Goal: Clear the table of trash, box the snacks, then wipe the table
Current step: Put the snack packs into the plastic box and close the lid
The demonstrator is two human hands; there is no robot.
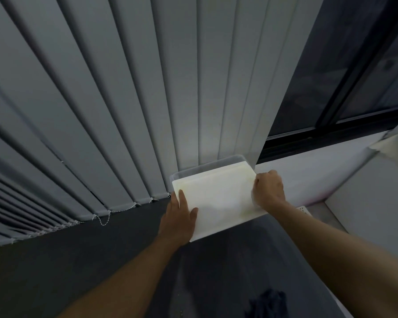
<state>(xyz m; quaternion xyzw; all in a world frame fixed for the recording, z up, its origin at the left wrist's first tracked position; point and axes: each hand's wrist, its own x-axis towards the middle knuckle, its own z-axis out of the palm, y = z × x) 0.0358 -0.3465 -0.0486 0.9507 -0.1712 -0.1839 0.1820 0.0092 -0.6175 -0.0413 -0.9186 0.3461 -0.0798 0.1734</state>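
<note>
Head view: smooth white rectangular lid (218,198) with rounded corners covers a clear plastic box (207,165) at the foot of grey vertical blinds (124,99). Left hand (179,214) presses straight-fingered on the lid's left edge; right hand (269,189) curls round its right edge.

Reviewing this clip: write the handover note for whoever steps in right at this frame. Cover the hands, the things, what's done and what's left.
Left hand: lies on the left edge of the white rectangular plastic lid, with one finger and the thumb straight on top.
Right hand: fingers are curled round the lid's right edge.
Things: the lid lies over the clear plastic box, which stands by the grey vertical blinds. The box's far rim shows beyond the lid.
Done: unclear, because the box contents are hidden.
Left: the lid probably needs seating. The table is out of view, so the trash and wiping cannot be judged.
</note>
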